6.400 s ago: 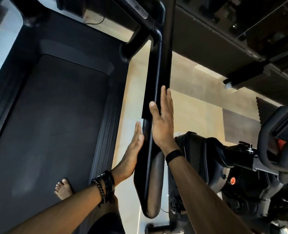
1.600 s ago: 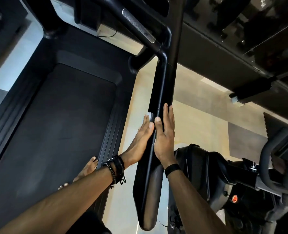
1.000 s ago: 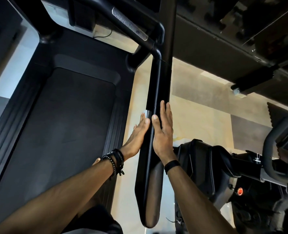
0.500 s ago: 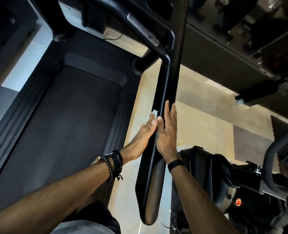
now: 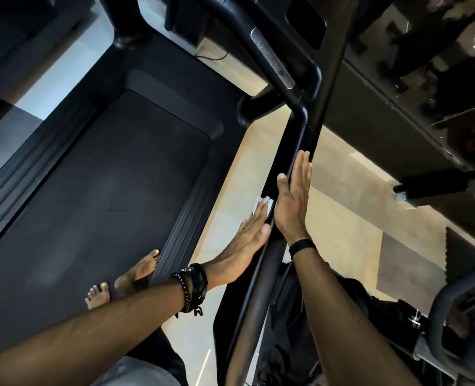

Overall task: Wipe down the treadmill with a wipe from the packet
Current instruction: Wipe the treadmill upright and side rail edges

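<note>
Wiping the treadmill [image 5: 119, 190] side handrail [image 5: 261, 263], mid-task | left hand [image 5: 244, 240]: fingers straight, flat, pressing white wipe [image 5: 264, 203] on rail's inner face | right hand [image 5: 292, 201]: flat, fingers straight, on outer face, holding nothing | rail: smooth glossy black bar, rounded end | left: ribbed side rails, matte belt, apparently untouched | packet: unseen.

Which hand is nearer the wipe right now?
Left. The left hand presses flat on the wipe, which peeks out at its fingertips against the handrail. The right hand lies flat on the rail's other side.
</note>
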The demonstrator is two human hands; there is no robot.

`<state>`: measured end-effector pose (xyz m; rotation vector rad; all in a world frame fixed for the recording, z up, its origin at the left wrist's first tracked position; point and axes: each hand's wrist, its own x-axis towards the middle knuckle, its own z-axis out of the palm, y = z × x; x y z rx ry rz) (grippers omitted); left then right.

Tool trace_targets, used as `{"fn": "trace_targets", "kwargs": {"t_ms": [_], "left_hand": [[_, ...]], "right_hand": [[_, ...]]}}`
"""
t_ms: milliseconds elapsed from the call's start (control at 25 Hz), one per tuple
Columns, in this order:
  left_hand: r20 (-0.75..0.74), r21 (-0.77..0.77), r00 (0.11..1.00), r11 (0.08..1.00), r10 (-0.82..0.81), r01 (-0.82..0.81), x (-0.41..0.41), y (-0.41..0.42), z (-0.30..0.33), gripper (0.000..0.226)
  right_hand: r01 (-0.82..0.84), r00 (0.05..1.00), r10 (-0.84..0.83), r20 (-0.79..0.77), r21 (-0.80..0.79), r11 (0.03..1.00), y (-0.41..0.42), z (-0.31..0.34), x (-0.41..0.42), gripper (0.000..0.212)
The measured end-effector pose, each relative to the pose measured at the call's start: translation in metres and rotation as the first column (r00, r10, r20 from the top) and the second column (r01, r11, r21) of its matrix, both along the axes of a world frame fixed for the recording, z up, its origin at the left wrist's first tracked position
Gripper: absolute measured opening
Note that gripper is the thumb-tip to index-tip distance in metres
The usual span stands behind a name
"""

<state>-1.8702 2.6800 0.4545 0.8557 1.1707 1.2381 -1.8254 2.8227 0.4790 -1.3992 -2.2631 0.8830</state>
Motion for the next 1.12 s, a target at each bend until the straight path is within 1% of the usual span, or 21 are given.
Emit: {"fn": "trace_targets", "kwargs": {"t_ms": [120, 160, 200, 280, 320, 360, 440, 480, 520, 600, 640, 720, 800, 840, 880, 920, 960, 1000, 1080, 1120], "left_hand": [[-0.042, 0.038, 0.997, 0.997, 0.066, -0.065, -0.001, 0.016, 0.0, 0.082], [-0.05, 0.027, 0.996, 0.997, 0.072, -0.071, -0.004, 0.022, -0.004, 0.081], [-0.049, -0.014, 0.996, 0.997, 0.071, -0.071, -0.007, 0.028, -0.005, 0.08], [0.007, -0.098, 0.998, 0.993, 0.06, -0.059, -0.011, 0.037, -0.003, 0.084], [0.03, -0.088, 0.997, 0.994, 0.069, -0.066, -0.011, 0.036, 0.001, 0.089], [0.032, -0.044, 0.996, 0.996, 0.083, -0.081, -0.008, 0.033, 0.006, 0.09], [0.026, 0.051, 0.995, 0.994, 0.094, -0.095, 0.0, 0.023, 0.005, 0.082], [0.034, 0.062, 0.995, 0.994, 0.09, -0.092, 0.002, 0.021, -0.001, 0.079], [0.045, 0.017, 0.996, 0.996, 0.081, -0.082, 0.001, 0.02, -0.006, 0.079], [0.114, -0.137, 0.992, 0.99, 0.059, -0.043, -0.007, 0.027, -0.011, 0.087], [0.123, -0.154, 0.991, 0.988, 0.051, -0.032, -0.009, 0.029, -0.008, 0.09], [0.1, -0.038, 0.993, 0.997, 0.064, -0.061, -0.006, 0.03, 0.003, 0.085], [0.131, 0.029, 0.989, 0.997, 0.063, -0.067, -0.005, 0.029, 0.006, 0.082], [0.129, 0.006, 0.99, 0.998, 0.061, -0.063, -0.006, 0.03, 0.002, 0.082], [0.133, -0.053, 0.989, 0.997, 0.064, -0.057, -0.008, 0.033, -0.003, 0.085], [0.149, -0.117, 0.987, 0.992, 0.064, -0.047, -0.012, 0.037, -0.005, 0.089], [0.164, -0.146, 0.984, 0.988, 0.071, -0.047, -0.015, 0.041, -0.002, 0.098], [0.168, -0.115, 0.983, 0.992, 0.08, -0.061, -0.015, 0.043, 0.004, 0.102], [0.193, -0.008, 0.978, 0.996, 0.085, -0.085, -0.01, 0.045, 0.011, 0.093], [0.196, 0.005, 0.977, 0.996, 0.085, -0.088, -0.008, 0.045, 0.008, 0.088]], "right_hand": [[0.007, 1.0, -0.007, -0.021, -0.018, 1.0, 0.002, -0.001, -0.001, 0.063], [0.003, 1.0, -0.004, -0.029, -0.016, 1.0, 0.002, -0.001, -0.001, 0.064], [0.003, 0.999, -0.004, -0.036, -0.016, 1.0, 0.003, -0.002, 0.0, 0.064], [0.011, 0.999, -0.012, -0.047, -0.02, 1.0, 0.004, -0.002, 0.001, 0.065], [0.012, 0.999, -0.013, -0.052, -0.021, 1.0, 0.004, -0.003, 0.002, 0.066], [0.013, 0.998, -0.014, -0.059, -0.023, 1.0, 0.005, -0.004, 0.003, 0.066], [0.012, 0.997, -0.013, -0.074, -0.026, 1.0, 0.006, -0.005, 0.002, 0.065], [0.012, 0.997, -0.014, -0.073, -0.028, 1.0, 0.007, -0.005, 0.001, 0.065], [0.016, 0.998, -0.018, -0.066, -0.032, 0.999, 0.006, -0.004, 0.001, 0.065], [0.019, 0.998, -0.02, -0.066, -0.031, 0.999, 0.006, -0.004, 0.002, 0.064], [0.014, 0.997, -0.016, -0.07, -0.025, 1.0, 0.004, -0.003, 0.004, 0.064], [0.0, 0.997, -0.001, -0.074, -0.016, 1.0, 0.005, -0.004, 0.002, 0.063], [0.013, 0.998, -0.015, -0.056, -0.029, 1.0, 0.007, -0.004, 0.001, 0.063], [0.02, 0.999, -0.021, -0.049, -0.031, 0.999, 0.007, -0.003, 0.001, 0.063], [0.023, 0.998, -0.024, -0.052, -0.031, 0.999, 0.006, -0.003, 0.001, 0.063], [0.02, 0.998, -0.022, -0.062, -0.026, 0.999, 0.006, -0.003, 0.002, 0.063], [0.016, 0.997, -0.017, -0.069, -0.023, 1.0, 0.005, -0.002, 0.002, 0.063], [0.012, 0.997, -0.013, -0.071, -0.022, 1.0, 0.006, -0.002, 0.002, 0.063], [0.022, 0.998, -0.024, -0.062, -0.032, 0.999, 0.008, -0.004, 0.001, 0.063], [0.029, 0.998, -0.031, -0.055, -0.037, 0.999, 0.008, -0.004, 0.0, 0.063]]}}
